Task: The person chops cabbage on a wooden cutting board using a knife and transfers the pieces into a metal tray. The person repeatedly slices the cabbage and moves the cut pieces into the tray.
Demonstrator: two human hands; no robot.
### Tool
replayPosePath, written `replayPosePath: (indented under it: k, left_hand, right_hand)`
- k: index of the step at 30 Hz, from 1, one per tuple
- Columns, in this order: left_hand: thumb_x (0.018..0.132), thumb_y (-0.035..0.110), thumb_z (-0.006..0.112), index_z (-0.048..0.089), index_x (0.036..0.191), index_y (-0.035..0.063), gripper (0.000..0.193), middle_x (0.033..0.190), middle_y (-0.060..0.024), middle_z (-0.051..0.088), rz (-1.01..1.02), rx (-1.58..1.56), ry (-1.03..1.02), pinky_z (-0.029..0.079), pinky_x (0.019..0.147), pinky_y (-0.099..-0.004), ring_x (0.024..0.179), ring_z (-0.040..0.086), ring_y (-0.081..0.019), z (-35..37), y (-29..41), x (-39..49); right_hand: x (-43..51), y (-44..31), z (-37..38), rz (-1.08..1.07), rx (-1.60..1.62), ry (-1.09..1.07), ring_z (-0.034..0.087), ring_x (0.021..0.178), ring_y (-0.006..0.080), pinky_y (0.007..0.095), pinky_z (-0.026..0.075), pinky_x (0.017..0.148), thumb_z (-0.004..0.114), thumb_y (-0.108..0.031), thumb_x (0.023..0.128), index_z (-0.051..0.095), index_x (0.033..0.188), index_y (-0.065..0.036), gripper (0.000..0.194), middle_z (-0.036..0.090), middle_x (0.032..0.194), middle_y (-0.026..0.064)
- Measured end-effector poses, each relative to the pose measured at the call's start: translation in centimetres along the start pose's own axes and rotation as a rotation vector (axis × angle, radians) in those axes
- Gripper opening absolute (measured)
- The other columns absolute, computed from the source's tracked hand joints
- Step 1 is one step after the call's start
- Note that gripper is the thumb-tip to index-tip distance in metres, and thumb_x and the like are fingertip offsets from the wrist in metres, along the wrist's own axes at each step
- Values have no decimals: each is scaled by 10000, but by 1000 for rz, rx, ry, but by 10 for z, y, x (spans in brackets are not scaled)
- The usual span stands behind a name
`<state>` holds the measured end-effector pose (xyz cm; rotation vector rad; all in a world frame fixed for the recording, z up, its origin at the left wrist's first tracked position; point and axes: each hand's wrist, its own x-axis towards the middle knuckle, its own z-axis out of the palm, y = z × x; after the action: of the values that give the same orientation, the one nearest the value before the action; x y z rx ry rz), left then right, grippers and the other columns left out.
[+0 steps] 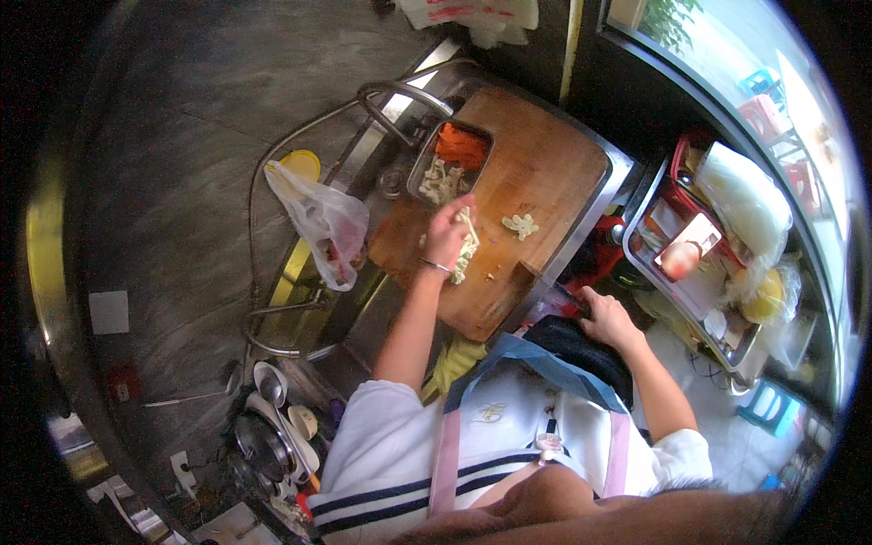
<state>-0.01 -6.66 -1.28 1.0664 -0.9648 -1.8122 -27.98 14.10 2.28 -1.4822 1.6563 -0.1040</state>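
Observation:
My left hand (pixel 448 235) holds pieces of cauliflower (pixel 466 219) over the wooden cutting board (pixel 545 150). More cut cauliflower (pixel 464 262) lies on the board just below the fingers. Just beyond this hand, a metal container (pixel 411 182) holds orange carrot strips (pixel 461 146) and cauliflower florets (pixel 441 182). One separate cauliflower piece (pixel 521 225) rests farther right on the wood. At the board's near right edge, my right hand (pixel 608 317) grips the dark handle of a knife. Its broad blade (pixel 533 274) reaches over the board and is partly hard to make out.
A metal faucet (pixel 381 102) and hose curve along the left of the board, near a plastic bag (pixel 327 218). To the right, a tray (pixel 698 310) bears a lit phone (pixel 688 246), beside bagged goods (pixel 742 191). Ladles and pans (pixel 269 436) crowd the lower left.

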Motion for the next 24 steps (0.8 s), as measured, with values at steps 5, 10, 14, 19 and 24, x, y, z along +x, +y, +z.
replayPosePath:
  k: [5,10,14,19,24]
  left_hand:
    - [868,-122,481,555,1192,-11,350,1201,-99,603,98,363,23,479,933,-283,1129,582,-175,33,-71,-19]
    - [828,-82,549,599,1114,15,306,1207,-138,593,455,798,69,447,974,-349,1146,568,-269,27,-96,-34]
    - [767,-52,623,615,1107,29,349,1183,-150,583,594,990,16,461,938,-386,1094,566,-327,19,-88,-43]
    - [722,-31,684,628,1096,39,385,1106,-135,589,540,1030,-14,471,896,-392,1011,581,-314,20,-83,-47]
    - [713,4,716,629,1080,53,381,1060,-126,600,543,1090,37,480,853,-394,994,580,-329,25,-90,-44]
  right_hand:
    - [-5,4,-2,-20,96,94,613,964,427,474,499,850,677,-169,757,521,1221,-43,505,644,976,271]
    - [-4,3,-3,-25,153,71,626,912,428,474,500,833,655,-148,757,531,1209,-33,483,649,892,275]
    - [-2,4,-2,-37,132,96,628,911,422,472,503,824,658,-156,757,533,1208,-37,483,649,877,271]
    - [-1,4,-1,-76,140,109,625,899,424,481,500,819,661,-161,762,526,1207,-38,480,646,857,263]
    - [-2,-4,3,-121,33,99,626,867,428,486,506,794,683,-184,765,504,1209,-49,497,649,867,250]
